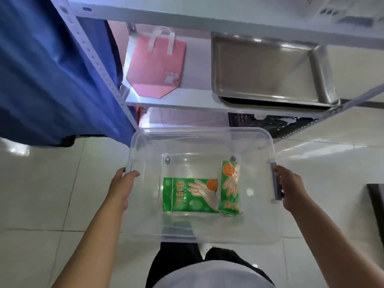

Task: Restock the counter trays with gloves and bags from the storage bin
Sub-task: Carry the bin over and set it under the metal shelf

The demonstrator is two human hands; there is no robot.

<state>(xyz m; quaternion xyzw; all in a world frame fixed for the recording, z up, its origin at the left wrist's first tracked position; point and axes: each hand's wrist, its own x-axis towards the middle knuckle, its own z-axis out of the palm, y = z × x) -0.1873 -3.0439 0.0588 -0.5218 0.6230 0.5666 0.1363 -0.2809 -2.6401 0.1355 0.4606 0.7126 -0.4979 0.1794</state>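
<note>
Clear storage bin (207,142) held above tiled floor (41,183); inside, two green glove packs: flat pack (187,195) on the bottom, narrow pack (230,188) touching its right edge, both well apart from any fingers. Left hand (121,188) curled over left rim, right hand (291,189) wrapped on grey side handle (275,180). Beyond on shelf: steel tray (268,69), pink bag (154,63).

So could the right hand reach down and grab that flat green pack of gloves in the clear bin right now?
Probably not at once. The right hand is gripping the clear bin by its side handle, as the left hand does opposite. The bin is open-topped, so nothing covers the flat green glove pack; the hand would have to let go first.
</note>
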